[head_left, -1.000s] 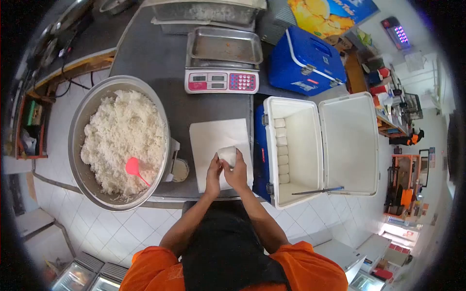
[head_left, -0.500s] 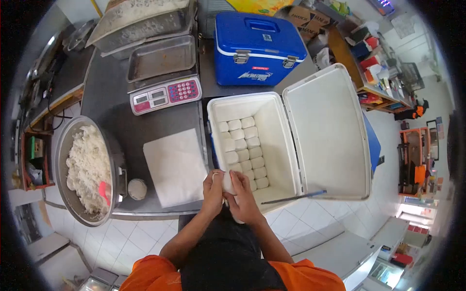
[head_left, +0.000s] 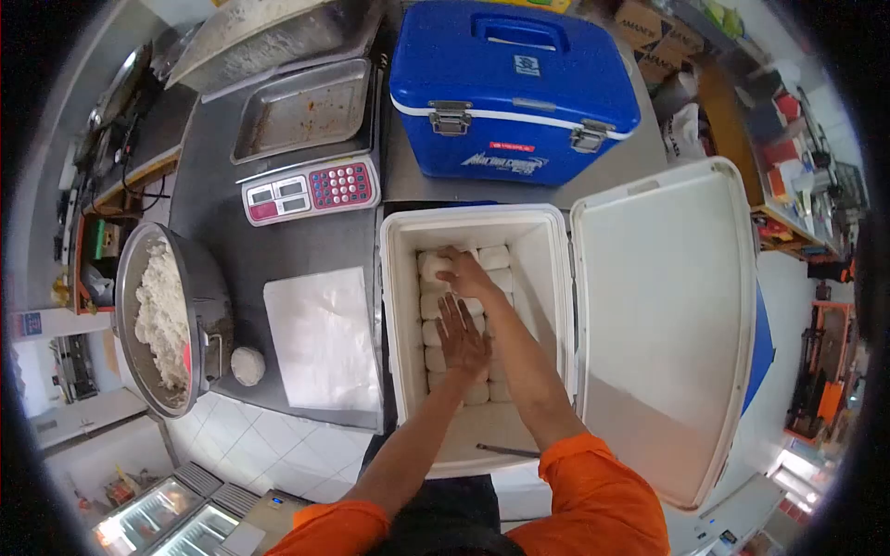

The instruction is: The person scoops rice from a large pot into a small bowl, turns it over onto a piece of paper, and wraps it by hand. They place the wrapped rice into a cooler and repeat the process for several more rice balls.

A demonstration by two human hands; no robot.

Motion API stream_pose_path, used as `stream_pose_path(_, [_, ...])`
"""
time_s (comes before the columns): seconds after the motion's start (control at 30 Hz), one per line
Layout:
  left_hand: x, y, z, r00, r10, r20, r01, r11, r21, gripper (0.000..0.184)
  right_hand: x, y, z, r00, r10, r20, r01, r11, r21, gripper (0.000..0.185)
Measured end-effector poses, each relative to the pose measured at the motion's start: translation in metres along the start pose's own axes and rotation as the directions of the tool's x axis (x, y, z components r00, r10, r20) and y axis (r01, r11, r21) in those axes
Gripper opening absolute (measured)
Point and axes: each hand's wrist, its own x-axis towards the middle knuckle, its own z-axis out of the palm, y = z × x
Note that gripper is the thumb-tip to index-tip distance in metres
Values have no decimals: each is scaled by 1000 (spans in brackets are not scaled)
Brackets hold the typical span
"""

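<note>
Both of my hands reach into the open white-lined cooler box (head_left: 400,371), over rows of white wrapped packets (head_left: 475,393). At the upper left of the rows, my right hand (head_left: 469,276) has its fingers curled on one white packet (head_left: 433,267). Just below it, my left hand (head_left: 464,341) lies nearly flat on the packets, fingers stretched out. Left of the cooler, a stack of white sheets (head_left: 323,338) lies on the dark table (head_left: 246,269). Beside the sheets are a round white-topped container (head_left: 247,366) and a large metal pot (head_left: 211,306) of white rice (head_left: 159,320).
The cooler's lid (head_left: 663,334) hangs open to the right. A closed blue cooler (head_left: 510,102) stands behind. A scale (head_left: 311,190) with a metal tray (head_left: 301,111) is at the back left. A dark thin strap (head_left: 507,450) crosses the cooler's front corner.
My hands have moved from the cooler's front left edge, where they held a white packet together, forward and down into the cooler. They have separated, and the view has shifted closer.
</note>
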Motion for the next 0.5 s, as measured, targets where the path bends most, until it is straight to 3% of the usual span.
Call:
stream_pose_path(0.03, [10,-7,15,1000,-9,-6,9,1000,-10,81,8,0,3,993,-55,105,68,990,-123,50])
stream_pose_path(0.1, [14,-26,38,994,-98,-46,98,995,-3,88,20,6,9,980,16,199,16,987,-158,50])
stream_pose_path(0.17, [6,-30,42,992,-93,-80,93,996,-7,88,39,21,10,908,81,411,-97,995,18,52])
stream_pose_path(0.33, [-14,-20,40,984,-149,-101,144,988,-56,85,41,31,15,850,73,521,-21,994,-105,50])
stream_pose_path(0.43, [-10,-23,41,986,-144,-79,142,990,-25,87,32,29,21,794,121,596,-144,990,-9,59])
stream_pose_path(0.5, [-8,-27,43,987,-138,-81,137,990,-18,89,20,29,40,844,-24,535,154,967,-201,50])
